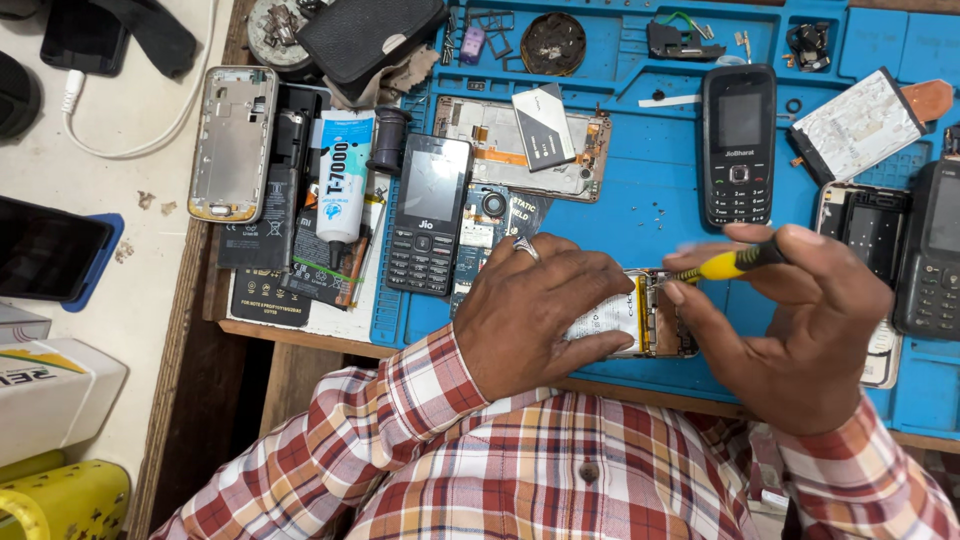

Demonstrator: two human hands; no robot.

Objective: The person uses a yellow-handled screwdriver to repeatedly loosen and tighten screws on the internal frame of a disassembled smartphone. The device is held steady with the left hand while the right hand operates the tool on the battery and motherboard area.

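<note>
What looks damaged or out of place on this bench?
Mostly stripped phones. The left hand pins an opened phone with its back off and white battery exposed; the right hand holds a yellow screwdriver to it. A loose battery lies askew across a gutted phone frame. Tiny screws dot the blue mat.

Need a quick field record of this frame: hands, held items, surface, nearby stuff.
left hand: pressed flat on opened phone, ring on one finger
right hand: grips yellow-handled screwdriver, tip toward the opened phone
surface: blue work mat
nearby: two black keypad phones, white glue tube, silver phone frame
sleeves: red plaid
</note>
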